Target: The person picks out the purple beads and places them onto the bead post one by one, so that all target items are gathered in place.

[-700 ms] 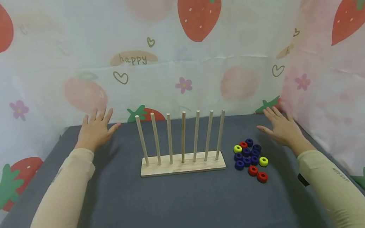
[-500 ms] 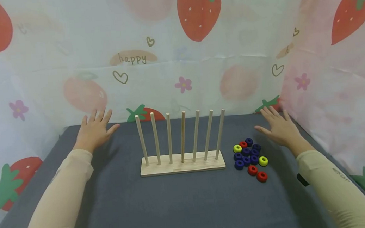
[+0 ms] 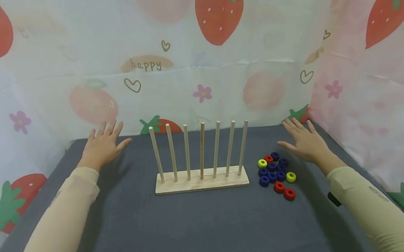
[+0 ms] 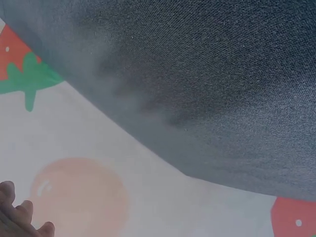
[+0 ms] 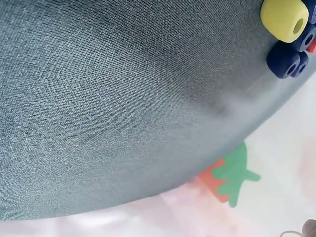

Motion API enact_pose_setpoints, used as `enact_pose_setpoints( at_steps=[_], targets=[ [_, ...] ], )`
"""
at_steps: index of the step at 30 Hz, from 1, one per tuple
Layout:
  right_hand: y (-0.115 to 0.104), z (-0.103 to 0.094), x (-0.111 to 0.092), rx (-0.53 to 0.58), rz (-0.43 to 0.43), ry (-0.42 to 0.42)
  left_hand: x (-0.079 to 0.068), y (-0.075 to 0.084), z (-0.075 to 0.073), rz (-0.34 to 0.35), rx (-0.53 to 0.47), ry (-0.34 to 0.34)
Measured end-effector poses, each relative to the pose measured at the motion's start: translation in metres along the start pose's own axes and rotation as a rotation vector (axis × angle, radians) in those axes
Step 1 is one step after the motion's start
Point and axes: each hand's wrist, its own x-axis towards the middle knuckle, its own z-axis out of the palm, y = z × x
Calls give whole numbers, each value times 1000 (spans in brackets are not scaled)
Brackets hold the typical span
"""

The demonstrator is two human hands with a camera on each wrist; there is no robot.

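Observation:
A pale wooden stand (image 3: 202,183) with several upright pegs (image 3: 203,151) sits mid-table, its pegs bare. To its right lies a cluster of small round beads with holes: blue beads (image 3: 264,181), red beads (image 3: 289,194) and yellow beads (image 3: 291,177). My left hand (image 3: 101,146) hovers left of the stand, fingers straight and spread, holding nothing. Over the table's right side, my right hand (image 3: 305,140) is held with straight fingers, just beyond the beads and apart from them. The left wrist view catches only fingertips (image 4: 22,215); the right wrist view has a yellow bead (image 5: 285,19) at its corner.
A dark grey cloth (image 3: 195,232) covers the table. Behind it and along both sides hang white and pink curtains (image 3: 198,75) printed with strawberries, hearts and flowers. The back curtain meets the table's far edge behind both hands.
My right hand has shifted slightly to the left, toward the beads. My left hand has drifted a little to the left. Stand and beads stay where they were.

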Motion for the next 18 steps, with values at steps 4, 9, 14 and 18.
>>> enact_pose_setpoints(
  at_steps=[4, 9, 14, 18],
  targets=[
    [-3, -1, -3, 3, -9, -6, -1, 1, -1, 17, 3, 8],
    [-5, -2, -6, -7, -26, -4, -2, 3, -2, 36, 0, 4],
    [-5, 1, -9, -10, -43, 2, -5, 6, -1, 47, -2, 3],
    [-4, 4, -12, -17, -47, 3, -7, 8, 0, 56, -2, 0]
  ],
)
